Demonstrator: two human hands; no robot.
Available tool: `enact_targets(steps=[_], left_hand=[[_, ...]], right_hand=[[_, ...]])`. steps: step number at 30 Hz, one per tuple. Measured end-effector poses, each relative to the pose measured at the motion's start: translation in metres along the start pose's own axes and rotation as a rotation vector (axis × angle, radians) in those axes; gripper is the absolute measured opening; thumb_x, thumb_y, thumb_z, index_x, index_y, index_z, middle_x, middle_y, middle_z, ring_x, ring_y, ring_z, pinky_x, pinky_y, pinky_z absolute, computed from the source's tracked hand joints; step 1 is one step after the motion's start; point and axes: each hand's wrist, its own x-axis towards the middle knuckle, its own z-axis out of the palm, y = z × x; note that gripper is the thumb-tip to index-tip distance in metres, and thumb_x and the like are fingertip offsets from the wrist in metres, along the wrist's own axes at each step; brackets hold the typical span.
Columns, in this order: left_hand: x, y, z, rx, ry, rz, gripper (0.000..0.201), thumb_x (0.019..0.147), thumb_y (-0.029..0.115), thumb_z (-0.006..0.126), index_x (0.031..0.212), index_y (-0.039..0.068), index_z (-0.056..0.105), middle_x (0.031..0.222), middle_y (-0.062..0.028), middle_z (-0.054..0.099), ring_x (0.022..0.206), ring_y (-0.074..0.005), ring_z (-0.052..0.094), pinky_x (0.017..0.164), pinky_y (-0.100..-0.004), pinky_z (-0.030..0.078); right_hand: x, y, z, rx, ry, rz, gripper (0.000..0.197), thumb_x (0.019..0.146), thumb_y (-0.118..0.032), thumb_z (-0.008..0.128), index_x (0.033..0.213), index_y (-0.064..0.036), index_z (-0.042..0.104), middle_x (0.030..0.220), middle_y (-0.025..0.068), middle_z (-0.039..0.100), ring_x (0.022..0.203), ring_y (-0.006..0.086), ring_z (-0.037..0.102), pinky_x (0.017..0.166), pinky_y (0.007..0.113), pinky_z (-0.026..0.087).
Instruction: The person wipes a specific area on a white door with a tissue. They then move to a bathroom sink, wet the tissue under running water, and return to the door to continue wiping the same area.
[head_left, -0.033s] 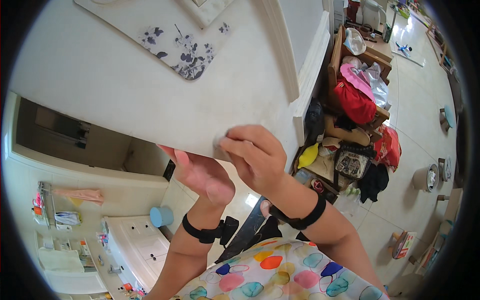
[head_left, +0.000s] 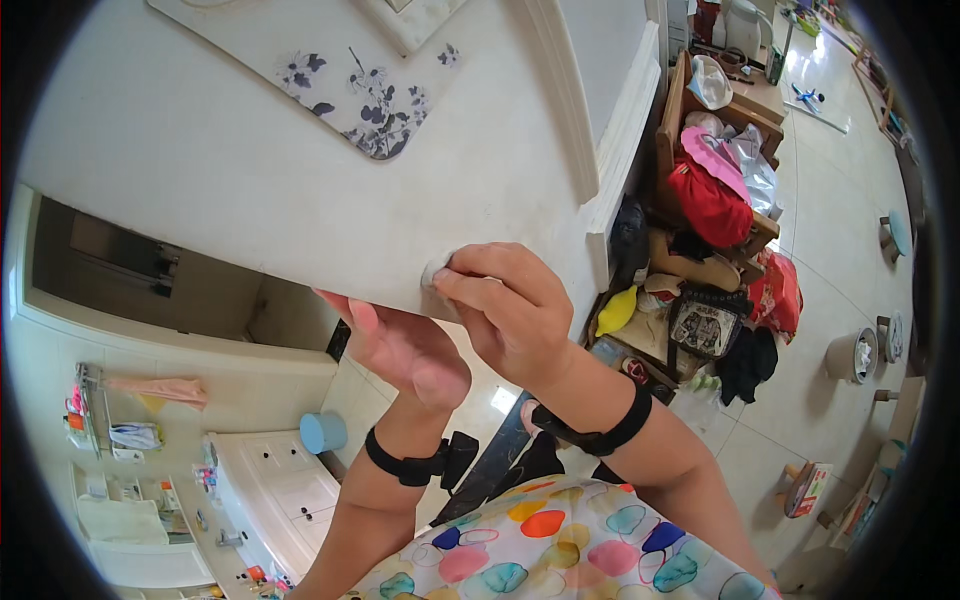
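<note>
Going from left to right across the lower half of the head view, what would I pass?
Pink cloth on a rail → blue cup → left hand → right hand → yellow item → black patterned bag → white bin.
</note>
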Motion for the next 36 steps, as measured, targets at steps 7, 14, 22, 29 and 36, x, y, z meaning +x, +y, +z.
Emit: enact_targets(steps=[7,14,22,29,36], left_hand=[[-0.001,-0.004,0.005,-0.127,0.061,0.002,0.069,0.092,0.054,0.041,0.146,0.013,0.028,0.154,-0.0209,0.004,0.141,-0.0355,0.013,0.112,-0.0503,0.016],[-0.004,-0.001,-0.004,-0.031,-0.017,-0.011,0.061,0.095,0.048,0.035,0.145,0.014,0.027,0.154,-0.0206,0.003,0.141,-0.0366,0.013,0.111,-0.051,0.018],[-0.002,-0.003,-0.021,-0.106,-0.05,0.002,0.056,0.097,0.041,0.032,0.14,0.006,0.038,0.152,-0.0236,0.017,0.141,-0.0387,0.017,0.113,-0.0505,0.015],[0.008,0.017,-0.041,-0.116,-0.154,-0.176,0.061,0.095,0.046,0.034,0.141,0.005,0.035,0.153,-0.017,0.02,0.14,-0.03,0.023,0.113,-0.0438,0.019],[0.011,0.027,-0.047,-0.224,0.041,-0.486,0.078,0.092,0.052,0.034,0.145,-0.003,0.019,0.15,-0.0153,0.026,0.138,-0.029,0.028,0.112,-0.0389,0.022]], right_hand=[[-0.019,-0.006,-0.008,0.001,-0.02,0.036,0.027,0.067,0.001,0.071,0.093,-0.0051,0.066,0.089,0.0091,0.061,0.075,0.0253,0.06,0.061,0.032,0.05],[0.021,-0.009,0.01,0.057,0.057,-0.036,0.03,0.062,0.004,0.068,0.091,-0.0048,0.066,0.087,0.0079,0.061,0.074,0.0235,0.06,0.061,0.032,0.05],[-0.021,-0.016,0.003,0.026,0.005,0.061,0.027,0.065,0.009,0.07,0.088,-0.0041,0.067,0.086,0.0093,0.062,0.073,0.022,0.06,0.061,0.028,0.049],[0.023,-0.034,0.02,0.082,0.078,0.024,0.027,0.064,0.004,0.072,0.088,-0.0057,0.067,0.085,0.0072,0.062,0.073,0.0223,0.06,0.06,0.029,0.049],[0.053,-0.033,0.025,0.125,0.068,-0.104,0.024,0.065,0.003,0.071,0.087,-0.006,0.068,0.085,0.006,0.062,0.074,0.0213,0.06,0.061,0.03,0.049]])
